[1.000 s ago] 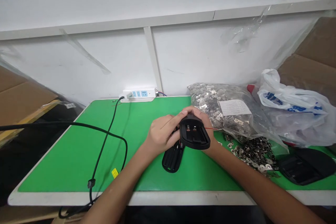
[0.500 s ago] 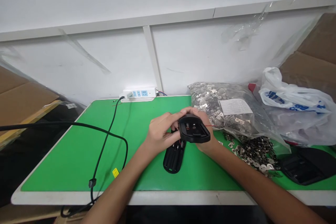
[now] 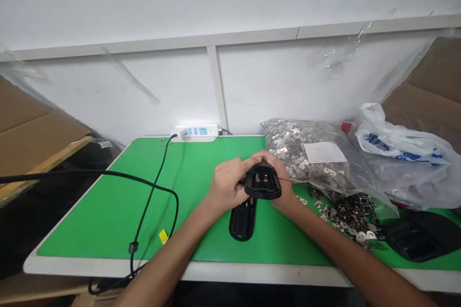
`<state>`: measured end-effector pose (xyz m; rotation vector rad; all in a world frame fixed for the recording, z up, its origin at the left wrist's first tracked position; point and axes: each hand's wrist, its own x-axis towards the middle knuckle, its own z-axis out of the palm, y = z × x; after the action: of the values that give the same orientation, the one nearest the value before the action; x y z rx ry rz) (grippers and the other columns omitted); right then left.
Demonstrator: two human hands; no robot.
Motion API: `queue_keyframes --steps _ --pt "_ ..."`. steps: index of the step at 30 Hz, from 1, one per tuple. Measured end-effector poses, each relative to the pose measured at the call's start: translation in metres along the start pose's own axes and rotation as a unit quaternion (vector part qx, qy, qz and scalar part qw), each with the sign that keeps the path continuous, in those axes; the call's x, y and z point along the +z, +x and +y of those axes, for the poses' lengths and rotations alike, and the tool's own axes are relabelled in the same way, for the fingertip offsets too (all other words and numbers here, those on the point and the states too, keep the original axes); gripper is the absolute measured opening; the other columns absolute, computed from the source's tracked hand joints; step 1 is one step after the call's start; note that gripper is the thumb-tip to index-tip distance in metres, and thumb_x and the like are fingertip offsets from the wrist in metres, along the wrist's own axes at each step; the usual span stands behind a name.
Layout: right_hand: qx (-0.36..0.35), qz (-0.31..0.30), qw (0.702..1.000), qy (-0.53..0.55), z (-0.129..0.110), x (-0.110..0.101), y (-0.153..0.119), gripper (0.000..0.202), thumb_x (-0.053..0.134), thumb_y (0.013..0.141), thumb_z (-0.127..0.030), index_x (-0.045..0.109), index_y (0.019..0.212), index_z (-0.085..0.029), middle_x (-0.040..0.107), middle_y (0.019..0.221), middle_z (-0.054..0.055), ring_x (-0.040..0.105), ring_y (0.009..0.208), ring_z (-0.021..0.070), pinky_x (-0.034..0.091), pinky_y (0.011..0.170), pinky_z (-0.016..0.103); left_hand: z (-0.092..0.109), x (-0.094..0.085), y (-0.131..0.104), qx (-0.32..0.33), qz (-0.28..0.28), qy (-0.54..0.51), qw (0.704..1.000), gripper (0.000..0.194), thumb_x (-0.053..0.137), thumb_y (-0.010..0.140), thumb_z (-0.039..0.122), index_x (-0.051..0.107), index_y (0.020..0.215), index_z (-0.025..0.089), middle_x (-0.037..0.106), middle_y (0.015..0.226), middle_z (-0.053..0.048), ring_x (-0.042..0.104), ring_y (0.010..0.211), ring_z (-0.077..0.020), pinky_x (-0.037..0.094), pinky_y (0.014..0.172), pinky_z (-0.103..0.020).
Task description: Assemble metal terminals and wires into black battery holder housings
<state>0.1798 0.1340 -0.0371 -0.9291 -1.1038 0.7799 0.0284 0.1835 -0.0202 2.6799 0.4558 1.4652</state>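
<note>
Right now, the left hand's fingers [image 3: 246,165] are clamping the near black case [image 3: 262,194] from its left side, thumb low. The right hand [image 3: 283,175] is gripping that same case from behind and from the right; its fingertips are mostly hiding, so their exact hold is hard to tell. The left hand [image 3: 228,184] is touching the right one at the top. The case is tilting above the table, its open hollow facing the camera, with small metal springs showing inside. A thin red wire [image 3: 285,180] is sticking out to the right, passing over the right hand. Just below, a long black tray [image 3: 242,223] is lying on the green tabletop [image 3: 108,211], its far end going under the case. Farther right, loose metal pieces [image 3: 355,218] are spreading beside a clear bag [image 3: 288,146] of similar bits, a white label [image 3: 324,152] showing on it. A black shell [image 3: 425,235] is lying near the right edge, a white plastic bag [image 3: 406,146] sitting behind. Off left, a black cable [image 3: 149,201] is running to a power strip [image 3: 200,130] by the wall [image 3: 162,9].
</note>
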Motion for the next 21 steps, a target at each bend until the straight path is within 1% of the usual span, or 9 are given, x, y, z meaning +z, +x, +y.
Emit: queue_keyframes --steps 4,7,9,11,14,16,18,19,21 --pt "-0.017 -0.002 0.999 -0.037 -0.001 -0.003 0.005 0.035 0.045 0.101 -0.045 0.07 0.089 -0.024 0.068 0.086 0.003 0.061 0.084 0.0212 0.049 0.078 0.035 -0.003 0.005 0.0 0.0 0.021 -0.01 1.0 0.03 0.062 0.095 0.023 0.067 0.125 0.021 0.063 0.069 0.002 0.061 0.06 -0.0142 0.046 0.061 -0.026" --pt "-0.002 0.001 1.0 -0.003 -0.003 -0.006 0.013 0.038 0.048 0.1 -0.051 0.07 0.086 -0.024 0.068 0.086 0.001 0.062 0.084 0.0202 0.05 0.08 0.033 -0.005 0.008 0.008 -0.006 0.031 -0.02 0.999 0.028 0.061 0.096 0.023 0.068 0.123 0.022 0.069 0.076 0.001 0.064 0.065 -0.0149 0.049 0.064 -0.027" --pt "0.039 0.011 0.998 0.047 -0.006 -0.01 0.02 0.043 0.054 0.096 -0.062 0.07 0.084 -0.023 0.068 0.084 0.001 0.062 0.082 0.0199 0.051 0.076 0.032 -0.006 0.009 0.017 -0.021 0.012 -0.035 0.999 0.028 0.064 0.097 0.024 0.068 0.124 0.022 0.075 0.091 -0.003 0.07 0.077 -0.0168 0.054 0.071 -0.028" --pt "0.096 0.017 0.99 0.099 -0.01 -0.013 0.027 0.051 0.061 0.088 -0.073 0.069 0.083 -0.023 0.068 0.078 0.001 0.061 0.074 0.0187 0.051 0.066 0.03 -0.006 0.01 0.029 -0.045 -0.021 -0.052 0.997 0.032 0.07 0.096 0.029 0.068 0.128 0.023 0.077 0.107 -0.006 0.073 0.093 -0.0199 0.057 0.081 -0.031" --pt "0.166 0.01 0.976 0.142 -0.016 -0.019 0.034 0.061 0.063 0.081 -0.083 0.069 0.087 -0.022 0.068 0.074 0.001 0.06 0.065 0.0161 0.05 0.054 0.026 -0.009 0.012 0.043 -0.063 -0.044 -0.098 0.992 0.037 0.075 0.096 0.037 0.07 0.13 0.023 0.076 0.119 -0.009 0.073 0.109 -0.023 0.059 0.093 -0.035" --pt "0.184 0.0 0.971 0.149 -0.02 -0.021 0.036 0.061 0.059 0.086 -0.082 0.071 0.094 -0.022 0.072 0.079 0.002 0.063 0.067 0.016 0.054 0.054 0.025 -0.012 0.013 0.047 -0.071 -0.053 -0.145 0.985 0.037 0.074 0.097 0.038 0.071 0.13 0.022 0.077 0.122 -0.01 0.073 0.114 -0.0233 0.059 0.099 -0.037" --pt "0.197 -0.017 0.968 0.152 -0.023 -0.023 0.037 0.061 0.052 0.093 -0.079 0.072 0.099 -0.023 0.075 0.085 0.003 0.067 0.07 0.0165 0.058 0.058 0.027 -0.015 0.014 0.047 -0.1 -0.069 -0.185 0.975 0.038 0.074 0.097 0.04 0.072 0.13 0.021 0.078 0.124 -0.011 0.074 0.114 -0.0236 0.059 0.102 -0.039" --pt "0.205 -0.031 0.966 0.154 -0.024 -0.024 0.038 0.06 0.049 0.095 -0.079 0.071 0.102 -0.023 0.076 0.088 0.003 0.068 0.072 0.0167 0.06 0.059 0.027 -0.017 0.014 0.045 -0.126 -0.07 -0.196 0.97 0.038 0.075 0.096 0.041 0.074 0.128 0.02 0.079 0.122 -0.011 0.075 0.109 -0.0236 0.06 0.099 -0.039" --pt "0.219 -0.07 0.961 0.156 -0.025 -0.024 0.037 0.06 0.044 0.099 -0.077 0.07 0.106 -0.024 0.077 0.094 0.004 0.069 0.075 0.0173 0.06 0.058 0.028 -0.017 0.014 0.041 -0.184 -0.062 -0.207 0.959 0.038 0.075 0.095 0.044 0.078 0.121 0.017 0.082 0.112 -0.011 0.077 0.093 -0.0223 0.062 0.085 -0.036"
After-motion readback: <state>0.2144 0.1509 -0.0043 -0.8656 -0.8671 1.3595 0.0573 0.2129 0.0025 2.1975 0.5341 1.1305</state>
